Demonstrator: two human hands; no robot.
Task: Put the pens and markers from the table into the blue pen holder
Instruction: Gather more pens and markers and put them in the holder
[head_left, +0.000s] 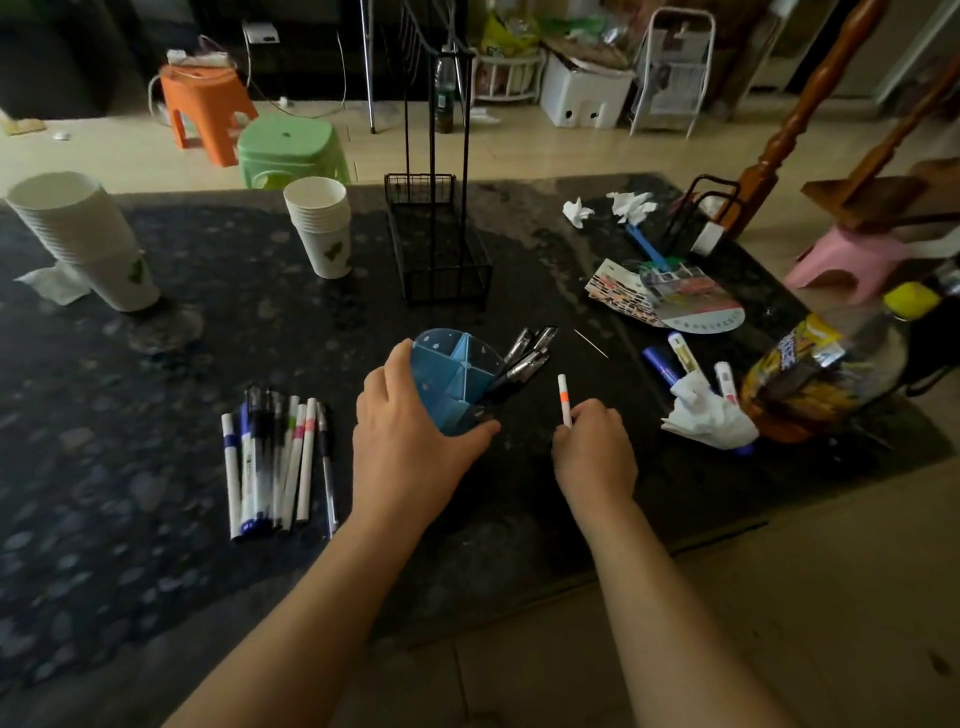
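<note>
The blue pen holder (449, 371) stands mid-table, tilted toward the right, its inside split into compartments. Several black pens (522, 364) stick out of its right compartment. My left hand (410, 431) wraps around the holder's near side. My right hand (592, 447) pinches the lower end of a white marker with an orange band (564, 397), held upright just right of the holder. A row of several pens and markers (278, 462) lies on the dark table (156, 415) to the left. Three more markers (685, 358) lie at the right, partly under tissue.
Two stacks of paper cups (319, 228) (85, 239) stand at the back left. A black wire rack (439, 244) rises behind the holder. Crumpled tissue (709, 415), a paper fan (670, 299) and a lying drink bottle (826, 364) crowd the right side. Stools stand on the floor beyond.
</note>
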